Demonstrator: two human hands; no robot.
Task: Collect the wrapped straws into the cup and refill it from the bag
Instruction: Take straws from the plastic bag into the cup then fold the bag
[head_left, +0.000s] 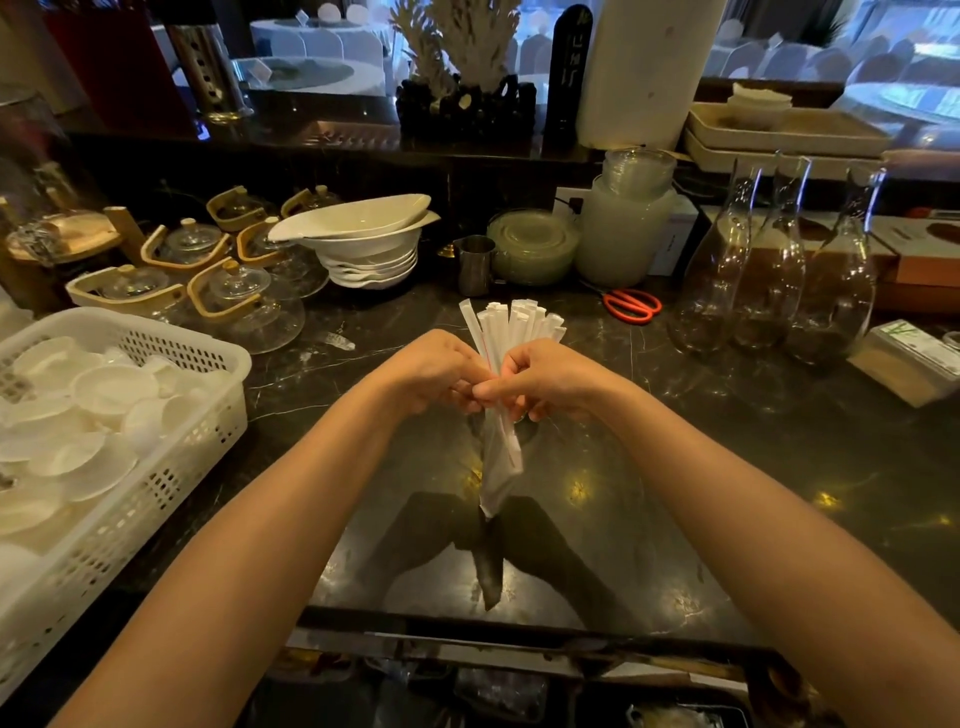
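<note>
A bundle of white paper-wrapped straws (514, 325) stands nearly upright above the dark marble counter (675, 467), fanning out at the top and narrowing to a point near the counter. My left hand (434, 371) and my right hand (545, 379) are both closed around the bundle's middle, fingertips touching in front of it. A small steel cup (475, 265) stands empty-looking behind the bundle, apart from both hands. No bag is clearly visible.
A white plastic basket (171, 467) of small white dishes sits at the left. Glass teapots (244, 306), stacked white bowls (363, 244), red scissors (631, 305), glass carafes (769, 270) and a box (909, 364) ring the back and right.
</note>
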